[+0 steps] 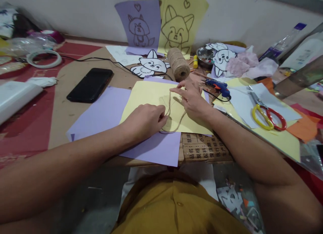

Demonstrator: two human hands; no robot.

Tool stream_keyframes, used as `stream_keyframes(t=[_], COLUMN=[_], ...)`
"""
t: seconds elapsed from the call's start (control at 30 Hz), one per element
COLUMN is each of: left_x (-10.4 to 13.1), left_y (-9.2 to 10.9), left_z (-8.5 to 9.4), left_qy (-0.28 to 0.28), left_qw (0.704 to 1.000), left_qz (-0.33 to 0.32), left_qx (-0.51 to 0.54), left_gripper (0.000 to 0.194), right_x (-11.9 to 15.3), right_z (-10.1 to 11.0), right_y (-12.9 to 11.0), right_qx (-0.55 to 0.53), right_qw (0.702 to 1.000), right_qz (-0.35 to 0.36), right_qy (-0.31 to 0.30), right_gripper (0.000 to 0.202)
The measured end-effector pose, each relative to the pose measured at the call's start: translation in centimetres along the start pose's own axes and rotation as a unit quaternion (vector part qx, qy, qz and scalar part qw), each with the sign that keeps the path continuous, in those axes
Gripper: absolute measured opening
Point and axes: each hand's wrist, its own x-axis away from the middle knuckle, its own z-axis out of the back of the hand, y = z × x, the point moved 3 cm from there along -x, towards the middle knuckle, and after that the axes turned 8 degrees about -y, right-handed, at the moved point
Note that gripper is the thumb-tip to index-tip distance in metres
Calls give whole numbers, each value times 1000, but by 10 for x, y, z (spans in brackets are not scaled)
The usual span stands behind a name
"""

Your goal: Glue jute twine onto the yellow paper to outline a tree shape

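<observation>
A piece of brown twine [179,122] lies in a loose loop on a yellow sheet of paper [136,96]. My left hand [147,121] is closed, its thumb and index finger pinched on the twine at the lower left of the loop. Farther up the sheet, my right hand [193,101] has its index finger stretched to the twine's upper part, with the other fingers curled. One strand runs down beside that hand. Faint pencil lines show on the paper between my hands. Just behind the right hand lies a spool of twine [178,62].
Purple paper [101,106] spreads beneath the yellow sheet, and a black phone [90,85] lies at left. Scissors [268,116] and a blue glue gun [219,88] with a cord are at right. Cut-out fox drawings [152,65] and a metal bowl [204,57] stand behind.
</observation>
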Motion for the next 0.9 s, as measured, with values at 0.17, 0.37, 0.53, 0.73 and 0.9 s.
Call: stream_keyframes(t=[0.17, 0.37, 0.53, 0.73, 0.9], left_x=[0, 0, -2, -5, -5], left_y=[0, -2, -6, -12, -20], left_z=[1, 3, 6, 14, 15], left_qy=[-3, 7, 10, -1, -26], left_qw=[1000, 999, 993, 992, 978], left_qz=[10, 11, -26, -40, -169], left_qx=[1, 48, 115, 120, 123], left_gripper=[24, 22, 23, 27, 28], right_x=[-3, 11, 42, 39, 40], right_z=[1, 59, 79, 57, 60], right_y=[0, 50, 121, 144, 160], right_qx=[1, 34, -20, -170, -208], right_qw=[1000, 976, 901, 909, 889], right_qz=[8, -100, -394, -330, -344], right_qy=[9, 191, 181, 190, 218], right_gripper=[48, 42, 47, 39, 28])
